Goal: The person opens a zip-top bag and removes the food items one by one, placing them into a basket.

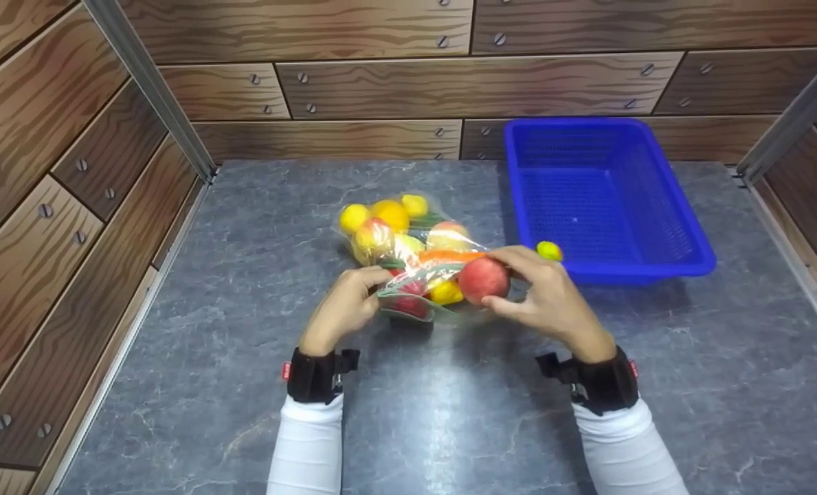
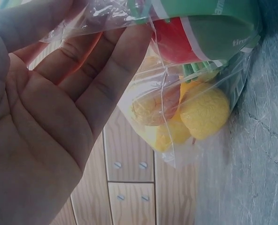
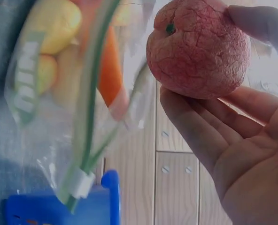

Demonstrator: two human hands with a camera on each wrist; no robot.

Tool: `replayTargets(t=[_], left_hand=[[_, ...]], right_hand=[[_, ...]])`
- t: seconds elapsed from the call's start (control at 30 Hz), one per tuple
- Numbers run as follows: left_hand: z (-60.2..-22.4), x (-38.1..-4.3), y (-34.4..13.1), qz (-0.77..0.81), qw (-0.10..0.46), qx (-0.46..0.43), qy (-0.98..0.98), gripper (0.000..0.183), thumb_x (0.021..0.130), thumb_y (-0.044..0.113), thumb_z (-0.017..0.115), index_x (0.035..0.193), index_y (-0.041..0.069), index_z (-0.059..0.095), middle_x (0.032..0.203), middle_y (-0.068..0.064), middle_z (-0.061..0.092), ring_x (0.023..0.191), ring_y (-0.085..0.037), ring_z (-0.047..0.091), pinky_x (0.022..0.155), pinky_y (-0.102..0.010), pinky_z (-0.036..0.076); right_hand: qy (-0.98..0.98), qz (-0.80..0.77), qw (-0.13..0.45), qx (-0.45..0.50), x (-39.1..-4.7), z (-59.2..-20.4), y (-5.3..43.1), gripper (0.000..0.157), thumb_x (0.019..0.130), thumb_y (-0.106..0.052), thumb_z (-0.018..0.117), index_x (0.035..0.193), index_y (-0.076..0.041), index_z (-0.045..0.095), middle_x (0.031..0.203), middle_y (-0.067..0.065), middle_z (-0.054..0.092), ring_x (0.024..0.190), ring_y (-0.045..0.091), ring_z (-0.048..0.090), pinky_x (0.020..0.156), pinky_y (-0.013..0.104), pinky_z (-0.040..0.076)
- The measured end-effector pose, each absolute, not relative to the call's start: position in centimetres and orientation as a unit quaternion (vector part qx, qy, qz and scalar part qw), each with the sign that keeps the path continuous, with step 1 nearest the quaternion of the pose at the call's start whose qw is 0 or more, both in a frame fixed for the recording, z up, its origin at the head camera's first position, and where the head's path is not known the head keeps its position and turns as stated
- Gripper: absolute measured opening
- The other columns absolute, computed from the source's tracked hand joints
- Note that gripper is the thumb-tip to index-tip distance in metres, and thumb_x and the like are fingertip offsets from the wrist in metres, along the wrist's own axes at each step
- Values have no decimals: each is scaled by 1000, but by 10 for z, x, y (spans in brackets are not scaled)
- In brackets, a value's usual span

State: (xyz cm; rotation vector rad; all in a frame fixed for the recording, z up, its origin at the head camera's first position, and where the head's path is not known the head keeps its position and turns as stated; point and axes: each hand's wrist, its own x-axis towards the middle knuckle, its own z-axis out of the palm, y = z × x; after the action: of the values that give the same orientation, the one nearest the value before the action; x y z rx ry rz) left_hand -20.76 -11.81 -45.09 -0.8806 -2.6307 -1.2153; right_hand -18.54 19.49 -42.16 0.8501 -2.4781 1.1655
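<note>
Peach (image 1: 484, 281), centre of the head view, is clamped between right hand (image 1: 549, 295) thumb and fingers, at the mouth of a clear bag (image 1: 411, 273) of fruit. Left hand (image 1: 343, 306) fingers pinch the bag's edge. Left wrist view, upper right: green panel (image 2: 223, 28), white letters "tim" legible. Only right wrist view shows a white slider (image 3: 81, 183), lower left; only head view shows the whole blue basket (image 1: 635, 268), right.

The right wrist view crops the blue basket (image 3: 59, 208) and plastic bag (image 3: 86, 108).
</note>
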Motion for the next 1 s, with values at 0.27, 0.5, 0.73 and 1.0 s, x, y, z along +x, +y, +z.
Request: replayTargets(t=[0.27, 0.5, 0.73, 1.0], left_hand=[[-451, -206, -118, -392, 58, -288, -872, 28, 79, -16, 62, 93, 5, 75, 93, -8, 72, 83, -22, 64, 79, -37, 55], [-453, -206, -117, -393, 58, -288, -871, 28, 79, -16, 62, 93, 4, 75, 94, -8, 73, 84, -22, 65, 80, -37, 56], [-450, -206, -116, -391, 57, -286, -873, 31, 79, -18, 62, 96, 4, 76, 97, -9, 74, 87, -23, 67, 81, -38, 57], [-450, -207, -116, -381, 50, -280, -880, 37, 77, -18, 58, 97, 6, 77, 92, -7, 72, 82, -21, 62, 77, -35, 53]], right_hand=[[-851, 425, 161, 263, -187, -418, 215, 54, 76, -9, 89, 125, 1, 70, 124, 15, 71, 109, 31, 68, 93, 33, 58], [-826, 485, 164, 234, -190, -420, 229, 55, 76, 1, 87, 127, 6, 68, 124, 20, 69, 109, 22, 68, 92, 17, 54], [-820, 504, 193, 190, -195, -422, 240, 55, 75, 9, 85, 127, 10, 66, 123, 25, 67, 108, -3, 62, 91, 16, 54], [-810, 529, 225, 118, -201, -425, 257, 55, 77, 13, 81, 129, 13, 62, 125, 30, 65, 107, -5, 61, 92, 10, 51]])
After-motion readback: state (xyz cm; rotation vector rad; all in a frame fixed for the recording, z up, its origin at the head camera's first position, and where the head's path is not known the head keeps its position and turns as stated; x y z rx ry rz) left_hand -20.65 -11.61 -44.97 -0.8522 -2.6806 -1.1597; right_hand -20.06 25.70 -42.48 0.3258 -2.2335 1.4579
